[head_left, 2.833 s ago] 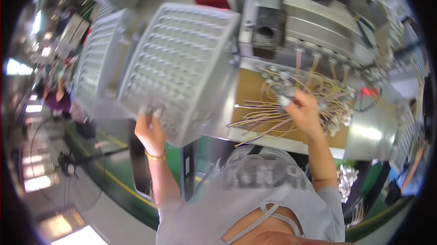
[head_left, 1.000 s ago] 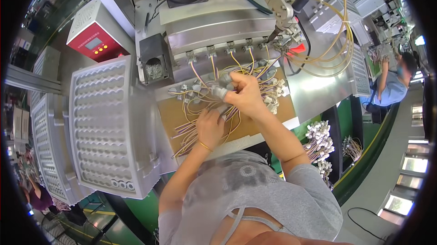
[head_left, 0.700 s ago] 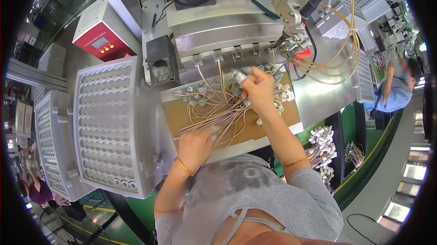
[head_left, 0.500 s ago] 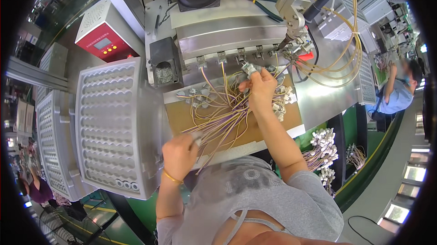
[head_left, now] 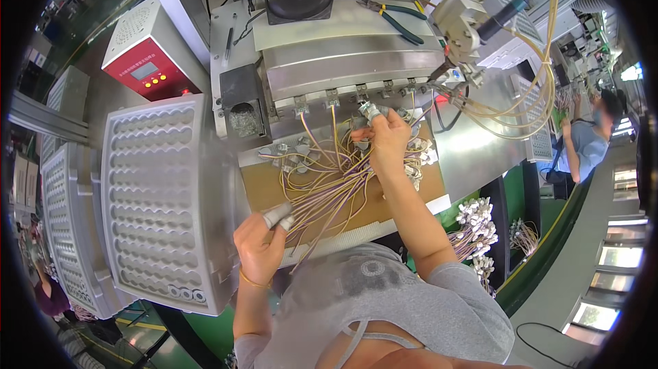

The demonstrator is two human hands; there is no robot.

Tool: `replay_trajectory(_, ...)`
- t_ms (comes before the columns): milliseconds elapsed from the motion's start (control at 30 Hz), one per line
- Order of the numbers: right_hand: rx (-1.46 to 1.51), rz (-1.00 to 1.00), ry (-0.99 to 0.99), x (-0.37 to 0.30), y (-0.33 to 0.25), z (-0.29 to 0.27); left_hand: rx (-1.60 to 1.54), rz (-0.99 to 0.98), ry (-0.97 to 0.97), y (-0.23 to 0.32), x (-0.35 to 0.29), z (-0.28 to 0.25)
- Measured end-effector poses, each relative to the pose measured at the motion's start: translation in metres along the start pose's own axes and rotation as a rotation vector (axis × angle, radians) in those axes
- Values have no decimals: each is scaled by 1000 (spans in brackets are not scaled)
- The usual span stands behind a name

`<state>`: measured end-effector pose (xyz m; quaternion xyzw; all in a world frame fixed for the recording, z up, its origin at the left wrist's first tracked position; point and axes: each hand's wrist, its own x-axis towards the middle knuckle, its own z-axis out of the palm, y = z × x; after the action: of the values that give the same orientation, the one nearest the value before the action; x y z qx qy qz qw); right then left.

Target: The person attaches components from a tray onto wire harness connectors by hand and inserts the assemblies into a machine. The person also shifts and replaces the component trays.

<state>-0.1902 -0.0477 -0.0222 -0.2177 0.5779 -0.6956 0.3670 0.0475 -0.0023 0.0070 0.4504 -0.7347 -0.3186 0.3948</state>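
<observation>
Head view: from where I sit, the right hand has its fingers closed, as best I can judge, around a small silver part at the third clip from the left. The left hand is by the near edge of the worktop, covered fingertips together at the wires (whether they pinch one, I cannot tell). I read the step as fitting that part to the clip; the next move calls for lining it up squarely.
</observation>
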Motion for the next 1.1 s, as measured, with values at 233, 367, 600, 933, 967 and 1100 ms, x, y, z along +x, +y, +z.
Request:
replay_trajectory(233, -20, 72, -73, 5, -23, 0, -42, 138, -28, 20, 1, 4)
replay_trajectory(367, -873, -457, -180, -30, -45, -17, 53, 334, -32, 21, -5, 7)
replay_trajectory(600, -705, -472, -883, -71, -30, -11, 324, 490, 207, 19, -2, -7)
replay_trajectory(933, -515, -36, -778, -55, -34, -32, 1396, -205, 295, -38, -125, -164)
replay_trajectory(967, -533, -26, -768, -57, -37, -28, 1389, -192, 290, -39, -129, -166)
replay_trajectory(1100, -580, -183, -811, -64, -34, -21, 896, -381, 416, -37, -115, -156)
